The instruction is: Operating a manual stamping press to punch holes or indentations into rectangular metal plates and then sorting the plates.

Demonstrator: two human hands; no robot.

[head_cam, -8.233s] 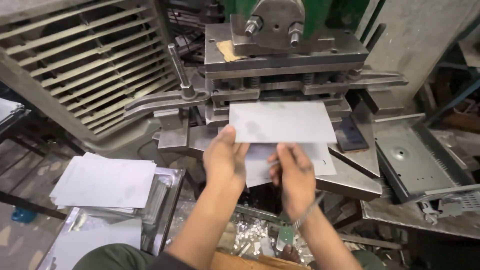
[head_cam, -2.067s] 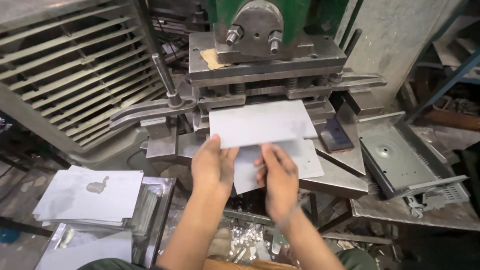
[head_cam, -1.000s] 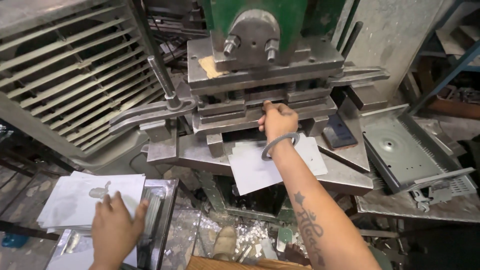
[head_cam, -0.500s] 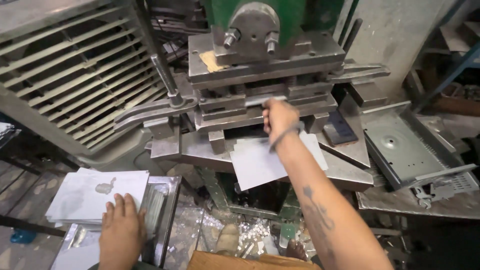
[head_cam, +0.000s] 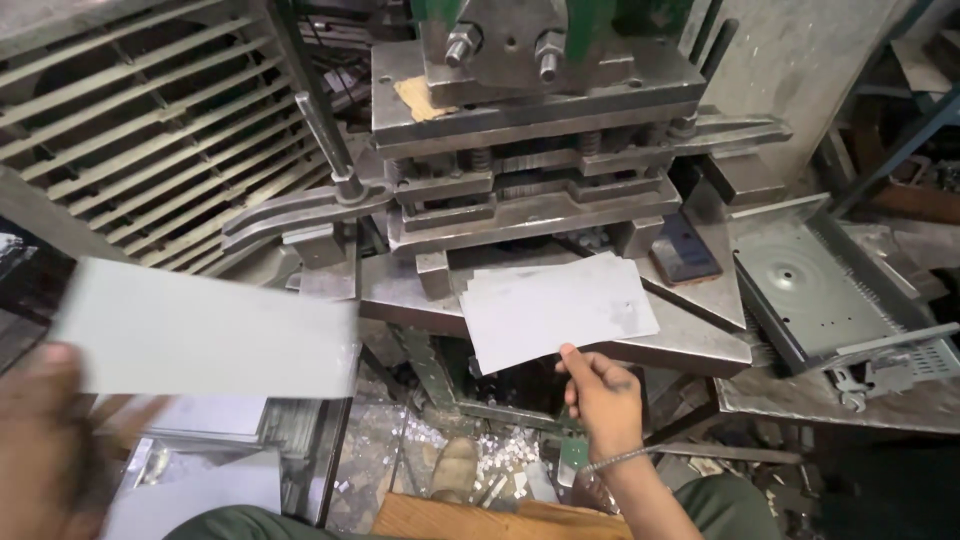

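- Fingers of the right hand are seen pinched on the near edge of the punched sheet, which lies flat on the press bed below the die block.
- Fingers of the left hand are blurred; a blank sheet is held up at its left end, the grip itself cannot be told.
- Each sheet is judged thin, stiff and light, with sharp edges and a slippery face.
- An edge pinch near a corner is judged the best hold.
- More blanks are stacked at lower left.
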